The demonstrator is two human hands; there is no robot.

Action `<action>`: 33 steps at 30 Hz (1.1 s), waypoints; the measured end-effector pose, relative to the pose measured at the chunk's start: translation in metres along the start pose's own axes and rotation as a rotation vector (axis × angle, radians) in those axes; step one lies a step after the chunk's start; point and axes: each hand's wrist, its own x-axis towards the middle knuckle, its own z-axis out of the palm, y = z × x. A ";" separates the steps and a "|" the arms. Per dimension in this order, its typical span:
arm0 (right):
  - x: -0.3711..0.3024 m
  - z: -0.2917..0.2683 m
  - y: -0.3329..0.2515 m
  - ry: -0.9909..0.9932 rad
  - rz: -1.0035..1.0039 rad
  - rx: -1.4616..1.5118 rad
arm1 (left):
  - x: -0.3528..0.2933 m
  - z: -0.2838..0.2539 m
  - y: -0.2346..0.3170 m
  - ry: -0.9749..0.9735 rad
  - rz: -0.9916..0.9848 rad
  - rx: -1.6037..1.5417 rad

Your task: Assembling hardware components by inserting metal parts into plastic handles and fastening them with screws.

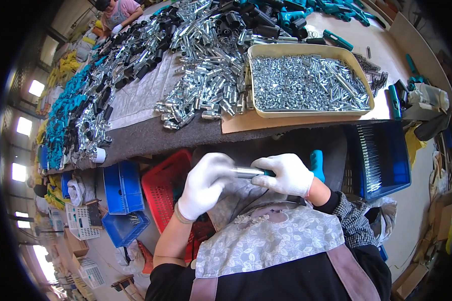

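Both my hands wear white gloves and meet above my lap, just in front of the table edge. My right hand (286, 173) is closed round a hand tool with a silver metal sleeve (246, 172) and teal body. A teal grip (317, 164) shows beyond that hand, seemingly part of the same tool. My left hand (206, 184) is closed at the sleeve's left end, its fingers curled over it and blurred by motion. What lies inside the left fingers is hidden.
On the table stands a cream tray (311, 114) of small metal parts, beside heaped silver fittings (206, 85) and teal tool bodies (68, 110). A red basket (158, 193) and blue bins (123, 188) are left; a blue bin (399, 173) with metal rods is right. A person (119, 14) works far left.
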 end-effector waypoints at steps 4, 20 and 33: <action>-0.001 0.000 0.000 -0.002 0.040 -0.026 | -0.001 0.003 -0.002 0.151 0.097 0.117; -0.005 -0.002 0.001 0.055 -0.016 -0.059 | -0.004 0.007 -0.004 0.054 0.382 0.304; -0.003 -0.004 -0.001 0.012 -0.021 -0.179 | -0.009 0.012 -0.007 0.029 -0.308 -0.171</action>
